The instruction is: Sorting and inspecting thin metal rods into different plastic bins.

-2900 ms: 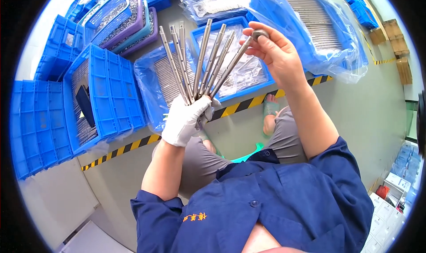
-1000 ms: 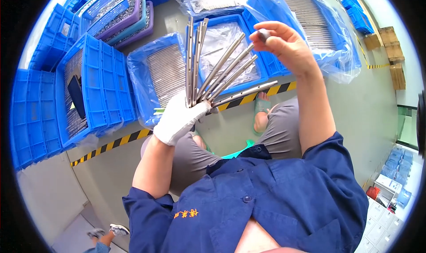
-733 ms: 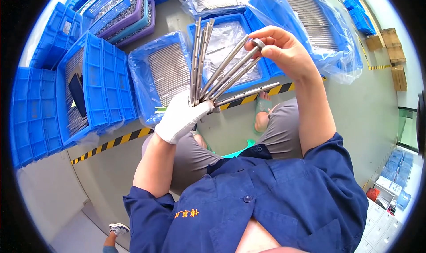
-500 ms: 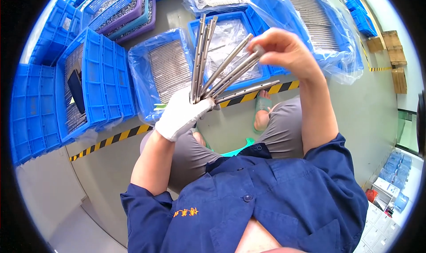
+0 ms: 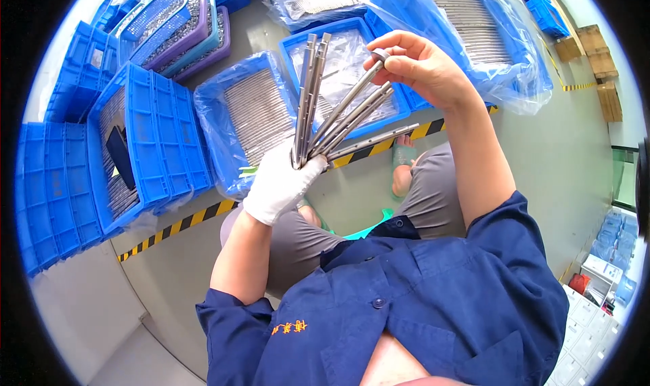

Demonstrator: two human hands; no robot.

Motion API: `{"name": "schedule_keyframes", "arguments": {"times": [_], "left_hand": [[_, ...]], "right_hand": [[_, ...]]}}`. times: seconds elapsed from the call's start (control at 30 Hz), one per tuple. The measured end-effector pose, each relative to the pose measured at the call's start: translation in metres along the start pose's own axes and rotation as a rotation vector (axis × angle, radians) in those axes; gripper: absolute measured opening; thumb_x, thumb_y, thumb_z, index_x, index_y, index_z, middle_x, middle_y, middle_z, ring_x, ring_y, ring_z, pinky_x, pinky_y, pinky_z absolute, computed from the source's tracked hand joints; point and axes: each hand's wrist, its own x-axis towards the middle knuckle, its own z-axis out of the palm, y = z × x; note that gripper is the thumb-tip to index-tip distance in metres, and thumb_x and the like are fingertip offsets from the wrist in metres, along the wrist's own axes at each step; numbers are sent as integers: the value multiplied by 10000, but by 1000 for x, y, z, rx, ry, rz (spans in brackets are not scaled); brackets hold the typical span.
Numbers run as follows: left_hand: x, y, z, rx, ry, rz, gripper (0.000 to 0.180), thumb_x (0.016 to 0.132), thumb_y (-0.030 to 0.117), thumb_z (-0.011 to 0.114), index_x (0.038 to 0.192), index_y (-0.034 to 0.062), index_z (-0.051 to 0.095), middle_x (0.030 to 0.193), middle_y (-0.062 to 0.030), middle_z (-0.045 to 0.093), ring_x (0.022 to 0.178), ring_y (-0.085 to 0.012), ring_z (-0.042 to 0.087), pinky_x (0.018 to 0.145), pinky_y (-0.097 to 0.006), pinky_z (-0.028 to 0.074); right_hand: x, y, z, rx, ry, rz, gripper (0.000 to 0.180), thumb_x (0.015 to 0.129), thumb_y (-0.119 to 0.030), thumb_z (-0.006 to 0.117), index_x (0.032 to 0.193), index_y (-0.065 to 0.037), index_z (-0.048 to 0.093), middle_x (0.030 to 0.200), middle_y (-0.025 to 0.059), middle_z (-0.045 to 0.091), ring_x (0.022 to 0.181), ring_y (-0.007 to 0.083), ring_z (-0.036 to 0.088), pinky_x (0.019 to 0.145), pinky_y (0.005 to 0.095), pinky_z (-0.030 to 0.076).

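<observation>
I see blue crates [image 5: 145, 139] from nine to twelve o'clock on the floor. My gloved left hand [image 5: 281, 183] grips a fan of metal rods [image 5: 325, 115] at centre. My bare right hand [image 5: 420, 68], at one o'clock, pinches what seems one rod's tip.

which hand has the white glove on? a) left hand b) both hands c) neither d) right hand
a: the left hand wears a white glove and grips the lower ends of a fan of metal rods, while the right hand is bare and pinches the top end of one rod.
</observation>
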Motion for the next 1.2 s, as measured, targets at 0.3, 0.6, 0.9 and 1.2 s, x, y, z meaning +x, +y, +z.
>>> {"name": "schedule_keyframes", "arguments": {"times": [0.3,0.6,0.9,1.2], "left_hand": [[-2,2,6,39,12,-19,176,747,183,565,839,34,576,739,-133,582,694,-273,568,645,-330,437],[-2,1,7,32,31,-7,179,750,183,569,847,33,576,749,-125,588,699,-269,572,650,-325,439],[2,-6,4,21,-37,114,189,761,205,544,816,29,585,754,-114,581,639,-234,559,595,-313,437],[0,-1,-2,-214,-11,-137,206,775,183,532,861,-3,562,667,-57,596,582,-107,519,562,-252,433]], "right_hand": [[9,-7,-5,-174,-25,10,280,722,-145,668,974,-56,583,899,88,608,836,149,580,764,280,468],[13,-2,1,-167,-98,-49,257,744,-102,641,989,-56,581,914,88,612,821,129,577,754,259,468],[7,6,5,-126,-51,-26,316,753,-114,634,1048,-38,550,961,101,600,827,139,576,788,274,456],[4,8,14,-39,-38,46,496,753,-104,618,1211,-55,434,1107,122,533,844,131,560,799,252,447]]}}
